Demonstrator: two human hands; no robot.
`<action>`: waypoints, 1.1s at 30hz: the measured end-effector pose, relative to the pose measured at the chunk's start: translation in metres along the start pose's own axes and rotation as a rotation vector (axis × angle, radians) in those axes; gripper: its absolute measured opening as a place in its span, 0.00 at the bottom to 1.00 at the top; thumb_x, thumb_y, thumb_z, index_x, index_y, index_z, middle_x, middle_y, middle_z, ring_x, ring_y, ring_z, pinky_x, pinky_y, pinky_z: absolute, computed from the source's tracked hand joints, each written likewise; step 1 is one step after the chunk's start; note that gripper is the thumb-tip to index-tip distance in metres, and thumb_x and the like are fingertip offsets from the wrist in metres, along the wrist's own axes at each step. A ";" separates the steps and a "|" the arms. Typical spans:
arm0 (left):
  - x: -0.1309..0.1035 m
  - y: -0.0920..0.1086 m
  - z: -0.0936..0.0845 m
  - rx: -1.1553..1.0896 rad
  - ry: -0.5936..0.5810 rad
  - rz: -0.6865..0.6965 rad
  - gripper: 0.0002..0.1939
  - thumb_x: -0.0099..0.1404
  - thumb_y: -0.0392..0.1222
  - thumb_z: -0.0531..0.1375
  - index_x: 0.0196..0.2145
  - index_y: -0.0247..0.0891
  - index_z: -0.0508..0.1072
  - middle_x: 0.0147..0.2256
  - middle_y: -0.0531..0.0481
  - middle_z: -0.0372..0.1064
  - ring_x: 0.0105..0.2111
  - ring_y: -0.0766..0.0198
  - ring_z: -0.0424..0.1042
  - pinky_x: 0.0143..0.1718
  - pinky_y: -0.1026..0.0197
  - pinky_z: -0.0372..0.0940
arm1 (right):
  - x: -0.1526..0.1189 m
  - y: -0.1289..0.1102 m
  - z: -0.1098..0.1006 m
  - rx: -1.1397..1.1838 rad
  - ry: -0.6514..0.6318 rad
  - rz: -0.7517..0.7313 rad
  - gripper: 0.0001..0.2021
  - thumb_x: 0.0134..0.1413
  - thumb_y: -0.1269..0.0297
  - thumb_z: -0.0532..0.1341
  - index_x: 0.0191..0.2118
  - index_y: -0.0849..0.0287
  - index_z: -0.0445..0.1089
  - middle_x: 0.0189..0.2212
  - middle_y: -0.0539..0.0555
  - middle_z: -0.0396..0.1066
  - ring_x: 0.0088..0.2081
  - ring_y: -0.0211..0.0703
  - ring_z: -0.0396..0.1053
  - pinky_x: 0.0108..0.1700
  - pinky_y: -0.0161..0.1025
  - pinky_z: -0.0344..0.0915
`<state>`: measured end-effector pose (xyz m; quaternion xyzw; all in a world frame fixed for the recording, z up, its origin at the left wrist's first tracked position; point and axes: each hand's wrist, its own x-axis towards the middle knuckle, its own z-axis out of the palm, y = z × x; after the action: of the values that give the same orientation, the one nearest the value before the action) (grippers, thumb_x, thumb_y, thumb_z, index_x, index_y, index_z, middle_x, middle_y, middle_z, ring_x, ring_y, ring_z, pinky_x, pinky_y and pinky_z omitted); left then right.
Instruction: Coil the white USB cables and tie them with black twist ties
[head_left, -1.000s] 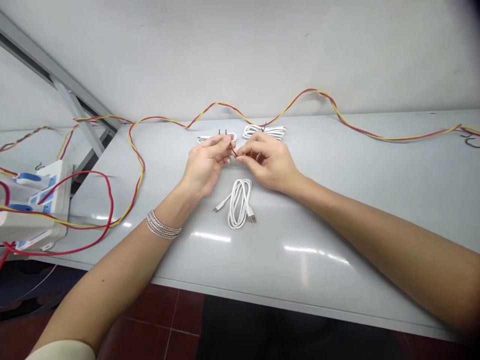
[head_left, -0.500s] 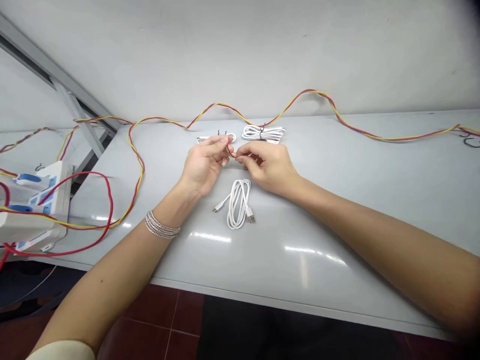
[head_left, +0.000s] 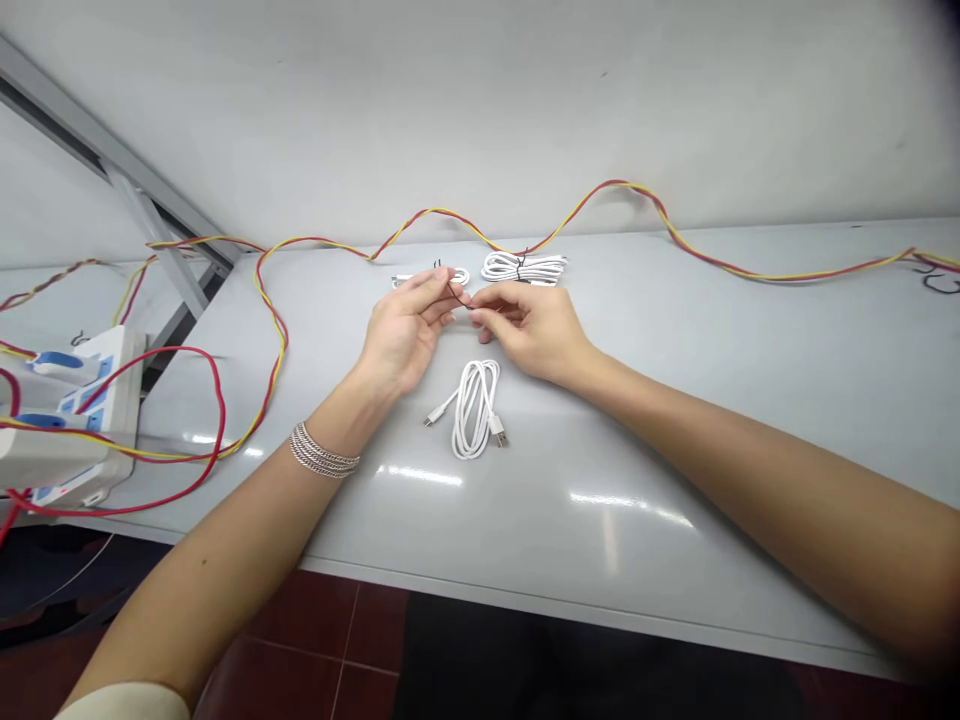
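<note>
Between my two hands runs a thin dark twist tie (head_left: 459,297), held up above the table. My left hand (head_left: 407,325) pinches one end between thumb and fingertips. The other end is in the pinch of my right hand (head_left: 531,328). Just below them on the table lies a loosely coiled white USB cable (head_left: 475,410), with no tie around it and both plugs showing. Behind my right hand sits a white cable bundle (head_left: 523,267) bound with a dark tie. Another white cable bundle (head_left: 459,277) is partly hidden behind my left hand.
A twisted red and yellow wire (head_left: 435,211) runs along the back of the grey table (head_left: 675,430) by the wall. At the left stands a white power strip (head_left: 112,400) with plugs and a looping red cord (head_left: 219,390). Loose dark ties (head_left: 941,284) lie far right.
The twist tie between my hands looks straighter than before, as the fingers of both hands shift slightly. The coiled USB cable and the bundles stay where they were.
</note>
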<state>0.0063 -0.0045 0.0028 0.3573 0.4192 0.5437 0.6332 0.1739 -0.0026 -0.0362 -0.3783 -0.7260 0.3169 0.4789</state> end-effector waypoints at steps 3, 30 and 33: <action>0.002 -0.001 -0.002 -0.030 0.006 0.015 0.03 0.63 0.38 0.67 0.33 0.37 0.77 0.33 0.51 0.75 0.35 0.68 0.75 0.35 0.66 0.65 | -0.001 0.000 0.001 0.051 0.018 0.025 0.11 0.55 0.68 0.64 0.45 0.60 0.76 0.33 0.52 0.78 0.29 0.40 0.76 0.38 0.41 0.74; -0.003 -0.001 0.003 -0.045 -0.082 0.067 0.07 0.66 0.32 0.63 0.30 0.35 0.80 0.31 0.50 0.72 0.30 0.71 0.69 0.32 0.68 0.64 | -0.003 -0.007 0.002 0.015 0.118 -0.031 0.05 0.60 0.63 0.64 0.35 0.58 0.76 0.29 0.50 0.76 0.30 0.40 0.74 0.37 0.41 0.74; -0.003 -0.001 0.004 0.001 -0.063 0.069 0.05 0.65 0.34 0.65 0.30 0.35 0.78 0.31 0.51 0.72 0.33 0.70 0.71 0.34 0.68 0.64 | -0.004 -0.007 0.002 -0.030 0.110 -0.009 0.06 0.60 0.65 0.63 0.34 0.58 0.76 0.27 0.49 0.75 0.27 0.39 0.71 0.35 0.40 0.73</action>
<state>0.0096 -0.0077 0.0041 0.3890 0.3867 0.5533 0.6269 0.1716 -0.0093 -0.0331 -0.3993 -0.7049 0.2824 0.5137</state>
